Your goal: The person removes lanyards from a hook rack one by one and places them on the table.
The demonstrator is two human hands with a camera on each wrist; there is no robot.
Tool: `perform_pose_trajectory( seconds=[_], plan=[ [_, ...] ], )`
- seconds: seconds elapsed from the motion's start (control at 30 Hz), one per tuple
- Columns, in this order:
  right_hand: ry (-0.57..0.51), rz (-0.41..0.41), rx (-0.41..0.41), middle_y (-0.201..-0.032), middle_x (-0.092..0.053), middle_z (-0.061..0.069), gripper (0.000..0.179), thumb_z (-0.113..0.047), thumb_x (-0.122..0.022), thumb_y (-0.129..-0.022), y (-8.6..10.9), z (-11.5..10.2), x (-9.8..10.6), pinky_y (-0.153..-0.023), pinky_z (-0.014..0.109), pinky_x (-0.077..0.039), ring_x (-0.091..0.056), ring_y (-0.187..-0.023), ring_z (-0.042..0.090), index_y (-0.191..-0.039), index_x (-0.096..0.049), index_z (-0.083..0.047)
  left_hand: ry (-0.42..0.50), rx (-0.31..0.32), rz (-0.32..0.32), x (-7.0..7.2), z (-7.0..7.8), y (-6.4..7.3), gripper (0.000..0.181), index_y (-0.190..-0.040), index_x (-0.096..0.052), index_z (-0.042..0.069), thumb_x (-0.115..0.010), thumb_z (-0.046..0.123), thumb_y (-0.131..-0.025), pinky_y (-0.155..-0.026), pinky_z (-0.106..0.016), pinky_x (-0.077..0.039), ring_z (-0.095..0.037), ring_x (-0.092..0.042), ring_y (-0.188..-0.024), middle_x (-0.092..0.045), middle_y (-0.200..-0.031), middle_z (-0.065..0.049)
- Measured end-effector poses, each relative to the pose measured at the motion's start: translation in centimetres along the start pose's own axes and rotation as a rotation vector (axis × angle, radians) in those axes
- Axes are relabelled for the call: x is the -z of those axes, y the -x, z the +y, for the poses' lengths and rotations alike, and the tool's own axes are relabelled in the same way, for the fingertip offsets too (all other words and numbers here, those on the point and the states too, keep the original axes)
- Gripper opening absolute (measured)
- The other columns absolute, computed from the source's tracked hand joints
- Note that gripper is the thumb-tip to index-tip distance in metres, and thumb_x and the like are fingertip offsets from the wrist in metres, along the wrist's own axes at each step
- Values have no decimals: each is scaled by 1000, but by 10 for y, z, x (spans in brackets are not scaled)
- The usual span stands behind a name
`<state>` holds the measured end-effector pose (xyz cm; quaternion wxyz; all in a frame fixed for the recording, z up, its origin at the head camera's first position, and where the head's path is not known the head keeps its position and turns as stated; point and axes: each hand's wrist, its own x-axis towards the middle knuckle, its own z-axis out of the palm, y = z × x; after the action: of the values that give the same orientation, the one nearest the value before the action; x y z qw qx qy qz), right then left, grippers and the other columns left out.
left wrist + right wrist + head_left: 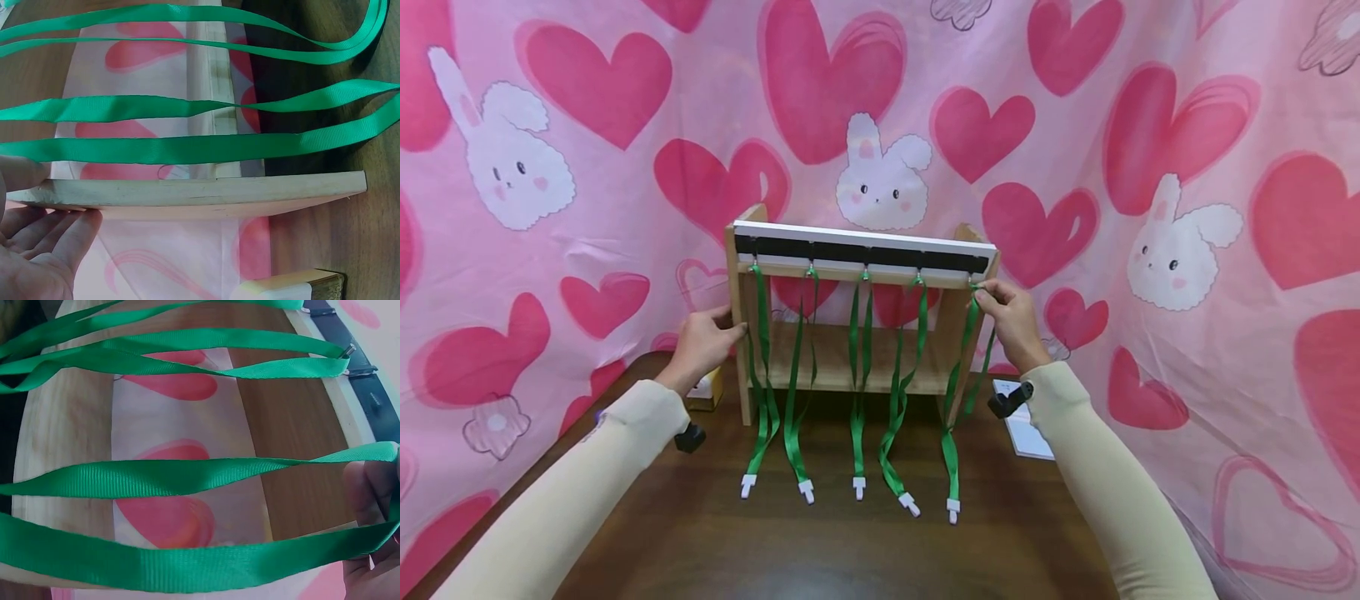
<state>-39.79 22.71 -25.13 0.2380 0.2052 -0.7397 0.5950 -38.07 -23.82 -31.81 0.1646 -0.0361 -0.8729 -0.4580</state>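
A wooden rack (742,375) stands on the table in the head view, its top bar carrying a black strip (838,252) with small hooks. Several green lanyards (858,417) hang from them, white clips at their lower ends. My left hand (706,343) grips the rack's left side panel (206,192), thumb on one face and fingers on the other. At the upper right, my right hand (1011,321) pinches the rightmost lanyard (951,467) near its hook. In the right wrist view, that lanyard's band (187,570) runs to the fingers at the right edge.
A yellow and white box (706,392) sits on the table (820,550) left of the rack. White flat items (1028,437) lie to its right, under the right wrist. A pink cloth with hearts and rabbits (1075,125) hangs behind.
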Motion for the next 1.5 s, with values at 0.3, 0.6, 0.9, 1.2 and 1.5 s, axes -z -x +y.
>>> perform_pose_trajectory(
  seconds=[0.3,0.6,0.9,1.2,1.5],
  plan=[
    [-36,57,20,-77,-73,-13,19,-11,-61,-101,-1,-2,7,-80,16,-48,-64,-84,1,-101,-67,6,-7,-8,8,0,1,-1,62,-153,-41,2,-61,28,-101,-99,-53,-56,-37,-61,-127,-57,-145,-25],
    [-44,154,-24,-78,-74,-14,20,-9,-61,-100,5,2,16,-75,13,-52,-71,-81,1,-107,-66,10,-29,-10,13,-2,1,1,61,-152,-41,0,-61,26,-100,-98,-54,-57,-39,-60,-127,-56,-145,-26],
    [7,183,-72,-88,-77,-13,12,-15,-59,-102,15,11,29,-85,12,-56,-75,-90,4,-100,-71,-13,-26,-10,14,-3,-1,-1,61,-152,-42,0,-61,26,-100,-99,-53,-57,-39,-60,-127,-57,-144,-26],
    [26,176,-81,-90,-77,-9,20,-15,-60,-101,28,21,40,-83,11,-56,-74,-86,-1,-109,-69,2,-37,-28,25,-4,-3,0,59,-150,-45,0,-62,26,-100,-96,-53,-58,-38,-62,-123,-60,-140,-26],
    [102,124,-121,-88,-76,-15,21,-23,-61,-102,43,32,53,-83,9,-56,-75,-88,0,-107,-70,-5,-22,-29,17,-2,-2,-1,59,-151,-45,1,-61,27,-101,-95,-52,-59,-37,-64,-120,-61,-139,-26]
  ],
)
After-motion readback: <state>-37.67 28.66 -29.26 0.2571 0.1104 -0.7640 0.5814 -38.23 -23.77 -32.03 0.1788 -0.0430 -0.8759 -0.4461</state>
